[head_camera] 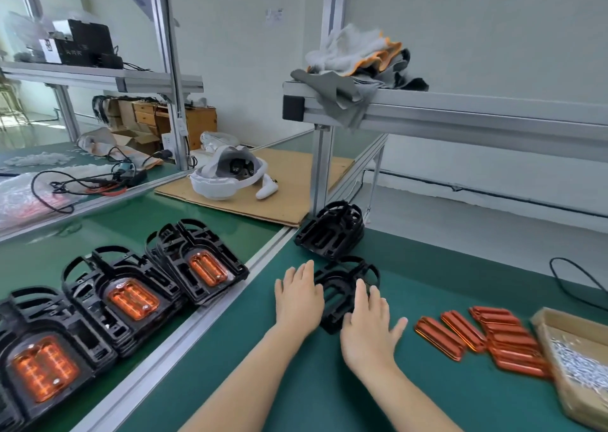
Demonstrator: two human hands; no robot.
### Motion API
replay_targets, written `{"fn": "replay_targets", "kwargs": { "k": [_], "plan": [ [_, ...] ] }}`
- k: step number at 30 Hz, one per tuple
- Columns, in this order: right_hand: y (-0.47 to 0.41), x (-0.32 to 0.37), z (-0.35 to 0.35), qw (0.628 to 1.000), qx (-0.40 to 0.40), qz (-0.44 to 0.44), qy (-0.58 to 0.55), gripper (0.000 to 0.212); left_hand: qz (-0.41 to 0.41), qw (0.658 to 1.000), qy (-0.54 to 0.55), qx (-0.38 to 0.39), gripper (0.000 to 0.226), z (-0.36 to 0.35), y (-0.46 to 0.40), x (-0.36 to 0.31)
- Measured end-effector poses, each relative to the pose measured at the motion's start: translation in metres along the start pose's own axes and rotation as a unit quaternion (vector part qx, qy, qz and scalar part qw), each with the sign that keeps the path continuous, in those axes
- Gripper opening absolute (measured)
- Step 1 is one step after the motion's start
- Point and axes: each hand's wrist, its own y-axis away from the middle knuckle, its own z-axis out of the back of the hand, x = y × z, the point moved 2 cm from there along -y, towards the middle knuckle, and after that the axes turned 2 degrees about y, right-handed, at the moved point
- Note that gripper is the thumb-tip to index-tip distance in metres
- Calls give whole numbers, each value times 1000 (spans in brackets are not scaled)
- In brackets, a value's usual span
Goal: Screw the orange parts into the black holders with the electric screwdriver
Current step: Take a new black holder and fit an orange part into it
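A green-matted tabletop (427, 300) framed in aluminium rails is seen before a white wall. An empty black plastic holder (342, 295) lies flat near the tabletop's left edge, touched on either side by both hands. The left hand (297, 298) is laid flat with straight fingers against its left rim; the right hand (370, 328) is spread over its near corner, nothing being clasped. A stack of black holders (330, 231) stands just behind. Translucent orange ribbed parts (487, 339) are fanned out toward the right edge, beside a cardboard box of small silver screws (579, 366).
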Motion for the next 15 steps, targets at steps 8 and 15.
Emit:
{"fn": "replay_targets", "kwargs": {
  "k": [8,15],
  "plan": [
    [3,-9,1,999,41,-7,-32,61,61,996,56,18,51,2,6,-15],
    [10,-24,12,991,38,-2,-130,62,80,980,179,-30,51,-2,25,-16]
  ]
}}
